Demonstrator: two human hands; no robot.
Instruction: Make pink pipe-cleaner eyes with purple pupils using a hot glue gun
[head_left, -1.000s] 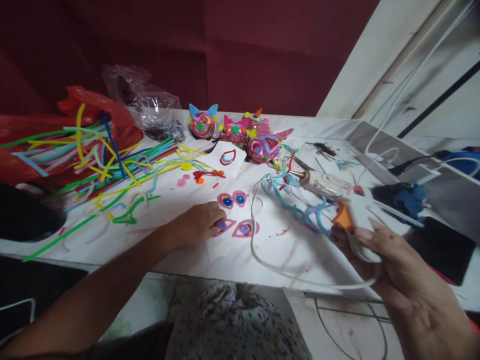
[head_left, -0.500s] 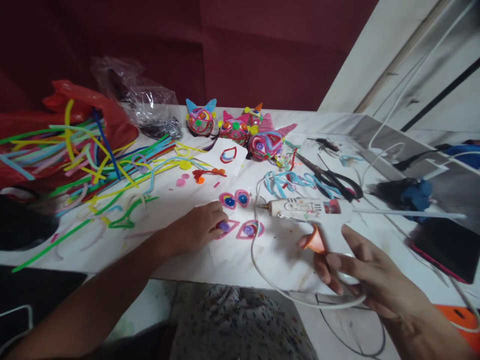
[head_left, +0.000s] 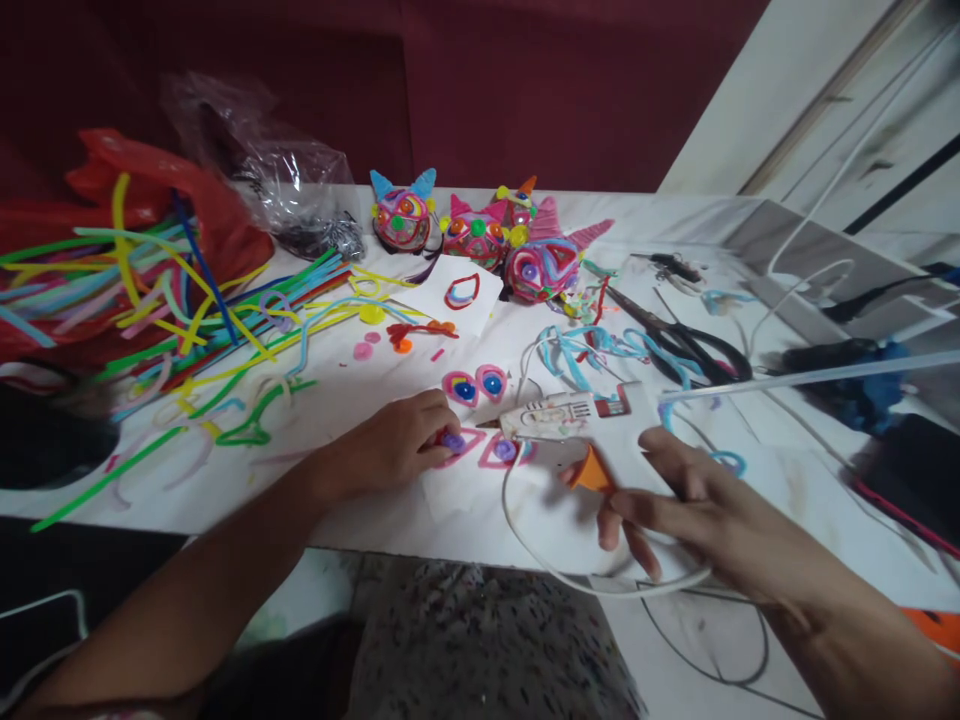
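My right hand is wrapped round the handle of a white hot glue gun with an orange trigger. The gun's nozzle points left, just above the pink pieces, and a long glue stick juts from its rear. On the paper, my left hand is closed, fingertips at a purple pom-pom inside a pink pipe-cleaner eye outline. Beside it lies a matching pink eye piece, partly under the nozzle. Two eye pieces with blue centres lie just behind.
Colourful pipe cleaners spill from a red bag at left. Several decorated balls with ears stand at the back. Black scissors and blue scraps lie at right. The gun's white cord loops near the front edge.
The glue gun in my right hand has moved left, bringing its nozzle over the pink eye pieces. My left hand stays at the purple pom-pom. The view has shifted slightly.
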